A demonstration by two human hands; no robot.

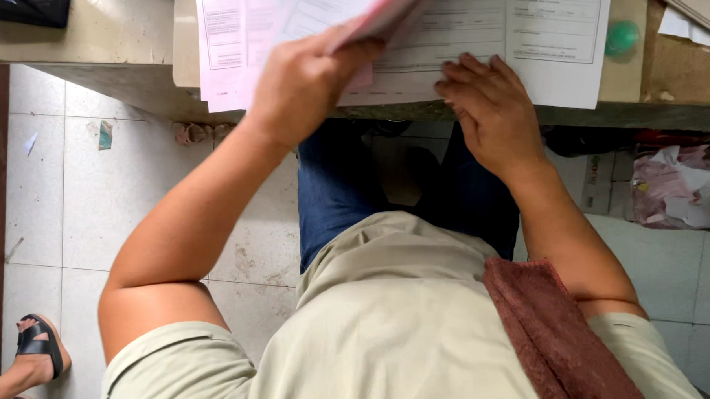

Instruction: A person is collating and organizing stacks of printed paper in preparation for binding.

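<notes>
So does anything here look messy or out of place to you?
A few things. Paper scraps litter the tiled floor left of the desk, and crumpled paper is piled under it on the right. The printed sheets overhang the desk edge while the left hand lifts some and the right hand presses others flat.

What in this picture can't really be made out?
Head view:
- Left hand: fingertips hidden behind the lifted sheets.
- Printed forms: tops cut off by the upper edge, print too small.
- Green object: too blurred to identify.
- Sandalled foot: its owner is cut off.
</notes>
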